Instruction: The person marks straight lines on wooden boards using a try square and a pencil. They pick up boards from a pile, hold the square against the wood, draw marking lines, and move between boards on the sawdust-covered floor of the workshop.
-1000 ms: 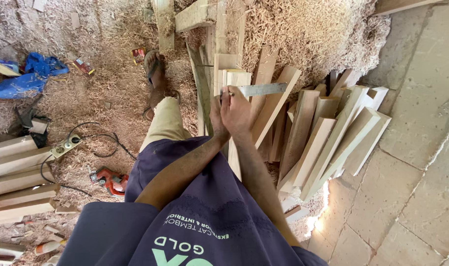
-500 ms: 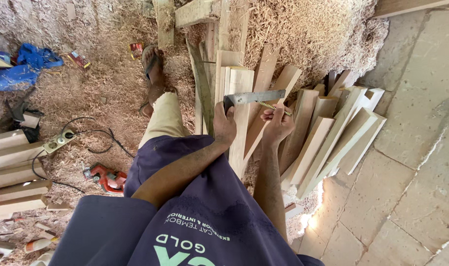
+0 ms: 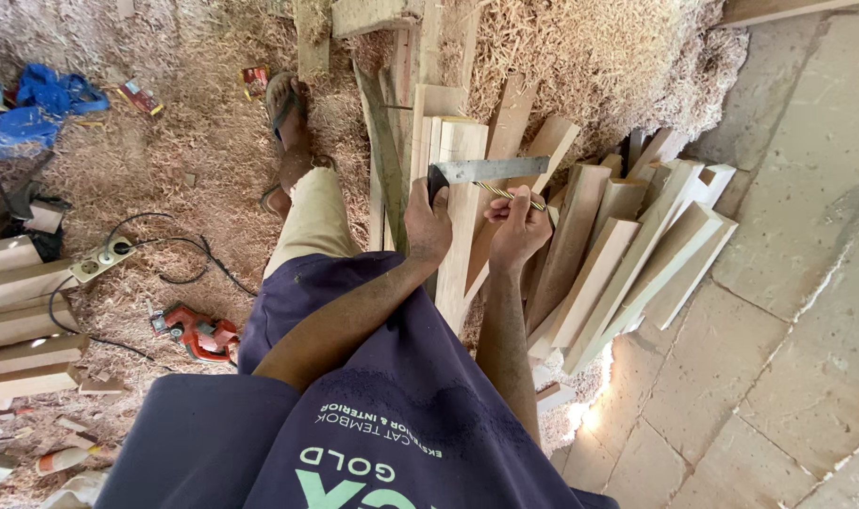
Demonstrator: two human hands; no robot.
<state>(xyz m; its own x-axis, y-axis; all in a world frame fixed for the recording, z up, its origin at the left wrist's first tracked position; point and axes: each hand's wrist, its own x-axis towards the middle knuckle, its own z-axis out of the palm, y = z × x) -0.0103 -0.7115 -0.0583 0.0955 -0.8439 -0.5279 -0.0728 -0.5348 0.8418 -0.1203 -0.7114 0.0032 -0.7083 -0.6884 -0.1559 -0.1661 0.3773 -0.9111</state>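
The left hand [image 3: 428,224] has its fingers clamped around the dark stock of a try square [image 3: 477,172], whose flat metal blade lies across the top of 3 pale upright boards [image 3: 453,203] held against the person's knee. The right hand [image 3: 516,224], just beside it, has its fingers pinched together on a striped pencil [image 3: 511,195] whose tip sits under the blade's edge. To the right, a fan of pale planks [image 3: 637,250] leans toward a heap of wood shavings [image 3: 580,52]; their lower ends are hidden behind the arm and shirt. On the shavings-strewn floor at upper left lie 2 small flat red-and-yellow packets [image 3: 139,94] and [image 3: 255,77], their printing too small to make out, beside a crumpled blue cloth [image 3: 43,104]. Lower left, a red power tool [image 3: 196,333] and a pale socket strip [image 3: 102,257] rest among black cords. Stacked timber [image 3: 15,320] is cut off by the left edge.
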